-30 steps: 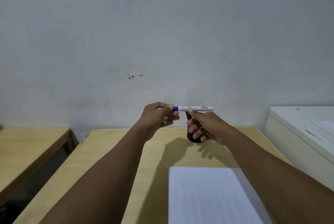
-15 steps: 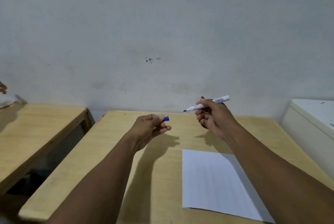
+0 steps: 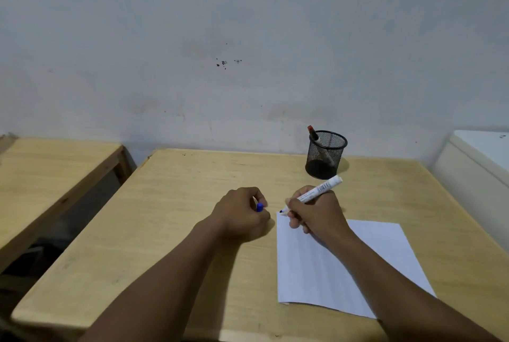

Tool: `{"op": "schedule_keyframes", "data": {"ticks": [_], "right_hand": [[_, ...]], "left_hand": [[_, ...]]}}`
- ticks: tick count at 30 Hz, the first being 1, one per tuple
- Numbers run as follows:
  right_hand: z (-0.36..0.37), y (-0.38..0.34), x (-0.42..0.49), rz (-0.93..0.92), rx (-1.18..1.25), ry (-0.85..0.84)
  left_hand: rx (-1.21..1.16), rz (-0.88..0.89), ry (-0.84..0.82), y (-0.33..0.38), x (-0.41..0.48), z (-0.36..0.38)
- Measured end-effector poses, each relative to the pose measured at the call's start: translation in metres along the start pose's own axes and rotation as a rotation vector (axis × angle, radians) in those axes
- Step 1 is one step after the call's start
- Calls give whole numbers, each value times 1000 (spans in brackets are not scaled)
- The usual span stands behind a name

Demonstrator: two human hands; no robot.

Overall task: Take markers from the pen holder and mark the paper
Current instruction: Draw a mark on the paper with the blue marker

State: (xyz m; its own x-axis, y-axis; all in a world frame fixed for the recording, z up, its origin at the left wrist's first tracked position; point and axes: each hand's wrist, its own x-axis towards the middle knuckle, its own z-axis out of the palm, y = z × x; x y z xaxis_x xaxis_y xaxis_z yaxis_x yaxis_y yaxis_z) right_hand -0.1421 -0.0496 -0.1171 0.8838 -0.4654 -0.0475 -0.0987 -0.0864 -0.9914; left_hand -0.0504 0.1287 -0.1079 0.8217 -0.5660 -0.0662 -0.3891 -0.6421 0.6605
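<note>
Since a moment ago, my right hand (image 3: 316,212) has lowered the uncapped marker (image 3: 314,193) to the paper (image 3: 358,267) corner; my left hand (image 3: 239,212) pinches its blue cap (image 3: 259,207). Barrel print is unreadable.

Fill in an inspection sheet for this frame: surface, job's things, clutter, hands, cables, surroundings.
Surface: wooden table, bare wood.
Job's things: white paper flat at right, no marks visible; mesh pen holder upright at back, red-capped marker inside.
Clutter: nothing seen.
Hands: right hand grips uncapped marker, tip at the paper's far-left corner; left hand holds blue cap.
Cables: nothing seen.
Surroundings: scuffed wall, second wooden table left, white unit right.
</note>
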Motion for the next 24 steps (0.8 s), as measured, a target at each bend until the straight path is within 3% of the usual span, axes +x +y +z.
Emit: {"op": "schedule_keyframes", "data": {"ticks": [7, 16, 20, 24], "right_hand": [[4, 10, -3, -67, -151, 47], [4, 14, -2, -74, -155, -6], [3, 8, -1, -35, -83, 12], [-7, -11, 7, 49, 161, 80]], "left_hand": [[81, 47, -43, 3, -4, 3], [91, 48, -41, 3, -3, 5], [41, 25, -53, 2, -1, 3], [-125, 17, -38, -6, 5, -7]]}}
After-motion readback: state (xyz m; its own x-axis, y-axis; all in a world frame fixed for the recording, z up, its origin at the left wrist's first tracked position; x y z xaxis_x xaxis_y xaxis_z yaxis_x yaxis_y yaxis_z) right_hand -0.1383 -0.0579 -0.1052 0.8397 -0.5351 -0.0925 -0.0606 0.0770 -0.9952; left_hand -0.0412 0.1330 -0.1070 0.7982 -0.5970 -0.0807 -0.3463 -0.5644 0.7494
